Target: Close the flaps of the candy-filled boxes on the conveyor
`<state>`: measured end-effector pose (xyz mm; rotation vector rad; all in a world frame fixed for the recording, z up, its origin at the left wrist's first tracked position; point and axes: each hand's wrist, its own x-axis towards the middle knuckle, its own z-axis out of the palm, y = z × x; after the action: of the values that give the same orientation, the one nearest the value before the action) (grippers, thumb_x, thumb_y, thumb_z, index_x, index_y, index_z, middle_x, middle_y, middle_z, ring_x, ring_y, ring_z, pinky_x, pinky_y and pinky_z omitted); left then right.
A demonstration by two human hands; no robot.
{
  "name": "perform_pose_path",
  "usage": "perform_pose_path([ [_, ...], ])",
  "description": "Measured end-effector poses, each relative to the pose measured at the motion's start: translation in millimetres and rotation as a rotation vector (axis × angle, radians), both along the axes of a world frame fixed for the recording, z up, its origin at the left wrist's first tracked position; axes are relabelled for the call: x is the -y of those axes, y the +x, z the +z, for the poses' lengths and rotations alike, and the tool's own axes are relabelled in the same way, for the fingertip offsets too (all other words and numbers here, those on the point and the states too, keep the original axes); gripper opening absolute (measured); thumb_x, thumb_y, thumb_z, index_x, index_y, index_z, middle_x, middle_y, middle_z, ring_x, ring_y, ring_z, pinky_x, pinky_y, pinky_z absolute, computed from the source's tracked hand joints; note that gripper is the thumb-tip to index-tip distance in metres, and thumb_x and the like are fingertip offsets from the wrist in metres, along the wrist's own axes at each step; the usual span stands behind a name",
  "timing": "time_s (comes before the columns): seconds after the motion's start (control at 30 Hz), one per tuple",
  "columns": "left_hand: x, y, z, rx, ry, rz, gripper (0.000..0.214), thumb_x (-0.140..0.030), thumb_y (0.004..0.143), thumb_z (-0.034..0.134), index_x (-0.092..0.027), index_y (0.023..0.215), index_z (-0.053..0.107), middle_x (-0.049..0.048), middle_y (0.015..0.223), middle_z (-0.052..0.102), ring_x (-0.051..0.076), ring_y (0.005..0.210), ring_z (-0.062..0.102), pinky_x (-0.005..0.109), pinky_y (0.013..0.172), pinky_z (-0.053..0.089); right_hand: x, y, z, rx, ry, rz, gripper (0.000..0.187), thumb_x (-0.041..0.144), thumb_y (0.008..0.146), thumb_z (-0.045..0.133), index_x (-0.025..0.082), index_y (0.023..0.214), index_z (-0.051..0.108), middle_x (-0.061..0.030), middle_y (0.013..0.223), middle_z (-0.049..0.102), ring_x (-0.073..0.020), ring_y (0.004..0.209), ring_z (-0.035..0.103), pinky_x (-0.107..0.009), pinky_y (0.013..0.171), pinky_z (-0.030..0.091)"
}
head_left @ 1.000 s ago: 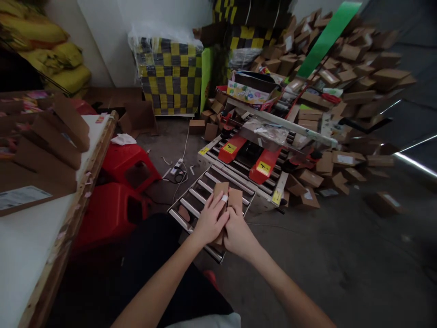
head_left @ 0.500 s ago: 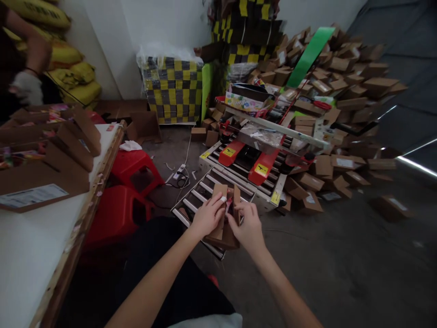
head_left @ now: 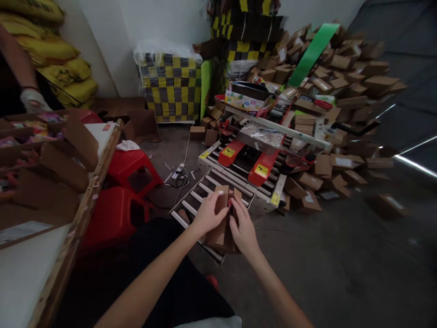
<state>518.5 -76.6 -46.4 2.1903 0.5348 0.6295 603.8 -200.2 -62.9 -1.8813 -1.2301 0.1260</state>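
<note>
A small cardboard box rests on the roller conveyor, its top flaps raised and a narrow opening between them. Something pinkish-red shows inside, too small to make out. My left hand is closed on the box's left flap, thumb toward the opening. On the opposite side, my right hand grips the right flap, its fingertips at the opening beside the pinkish contents. Parts of the flaps are hidden behind my fingers.
Ahead stands a carton-sealing machine with red side guides. Many cartons are heaped behind and to the right. At left, a table bears open boxes; red stools stand beside it. A co-worker's gloved hand is beyond.
My right hand has moved in closer to my left, and the right flap now stands nearer the left one. The co-worker's gloved hand has lowered toward the open boxes.
</note>
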Motion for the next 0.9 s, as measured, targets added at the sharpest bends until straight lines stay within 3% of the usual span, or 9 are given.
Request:
perform_pose_path([
  [0.1,-21.7,23.3,3.6,0.07,-0.091,0.046,0.035,-0.031,0.087,0.041,-0.016,0.117,0.052,0.0114,0.122,0.054,0.023,0.117,0.047,0.038,0.102,0.034,2.6,1.9,-1.7,0.067,-0.069,0.025,0.05,0.018,0.088,0.035,0.021,0.137,0.041,-0.0089,0.145,0.038,-0.0219,0.134,0.034,-0.046,0.109,0.034],
  [0.17,-38.6,40.3,3.7,-0.024,-0.2,-0.027,0.031,-0.032,0.088,0.037,-0.015,0.103,0.059,0.0091,0.112,0.06,0.021,0.108,0.052,0.035,0.097,0.038,1.2,1.7,-2.5,0.138,-0.131,0.03,0.048,0.015,0.085,0.038,0.019,0.131,0.05,-0.0102,0.144,0.038,-0.0247,0.133,0.034,-0.048,0.108,0.034],
  [0.27,-59.5,56.2,0.2,-0.169,-0.314,-0.156,0.039,-0.04,0.088,0.033,-0.014,0.082,0.061,0.0042,0.08,0.064,0.018,0.077,0.058,0.03,0.077,0.045,-3.6,0.1,0.0,0.228,-0.213,0.032,0.044,0.011,0.078,0.045,0.015,0.12,0.058,-0.0136,0.142,0.041,-0.0301,0.13,0.036,-0.053,0.105,0.034],
  [0.37,-69.9,56.6,-1.6,-0.242,-0.34,-0.242,0.045,-0.043,0.088,0.032,-0.013,0.075,0.063,0.0028,0.072,0.064,0.017,0.07,0.057,0.027,0.071,0.044,-5.6,-0.3,6.6,0.223,-0.209,0.074,0.038,0.01,0.076,0.047,0.015,0.111,0.062,-0.0139,0.138,0.044,-0.0306,0.125,0.04,-0.052,0.103,0.035],
  [0.57,-78.4,44.4,12.0,-0.431,-0.354,-0.462,0.038,-0.045,0.083,0.046,-0.016,0.076,0.071,0.0011,0.078,0.07,0.017,0.077,0.06,0.023,0.073,0.042,5.4,4.4,14.5,-0.04,0.04,0.009,0.027,0.013,0.08,0.045,0.018,0.104,0.057,-0.0122,0.116,0.054,-0.0231,0.111,0.05,-0.041,0.095,0.044],
  [0.67,-84.9,45.2,17.3,-0.53,-0.316,-0.559,0.033,-0.044,0.079,0.051,-0.019,0.079,0.073,-0.0004,0.083,0.072,0.016,0.077,0.06,0.02,0.073,0.042,9.5,5.4,13.6,-0.103,0.082,-0.007,0.033,0.016,0.08,0.048,0.021,0.112,0.054,-0.0105,0.121,0.051,-0.0228,0.116,0.049,-0.041,0.099,0.042],
  [0.77,-87.8,50.3,17.1,-0.563,-0.253,-0.535,0.026,-0.039,0.073,0.055,-0.019,0.068,0.071,-0.0013,0.073,0.071,0.016,0.072,0.059,0.019,0.07,0.043,9.2,3.7,11.7,-0.1,0.0,0.068,0.046,0.014,0.082,0.043,0.022,0.126,0.049,-0.0096,0.136,0.041,-0.0221,0.128,0.038,-0.042,0.107,0.035],
  [0.9,-83.6,58.0,13.6,-0.618,-0.188,-0.467,0.019,-0.031,0.068,0.056,-0.017,0.06,0.066,-0.0004,0.064,0.068,0.017,0.071,0.058,0.02,0.072,0.044,8.0,0.4,10.4,-0.124,-0.001,0.085,0.045,0.013,0.081,0.043,0.021,0.124,0.051,-0.0101,0.136,0.041,-0.022,0.129,0.038,-0.043,0.108,0.034],
])
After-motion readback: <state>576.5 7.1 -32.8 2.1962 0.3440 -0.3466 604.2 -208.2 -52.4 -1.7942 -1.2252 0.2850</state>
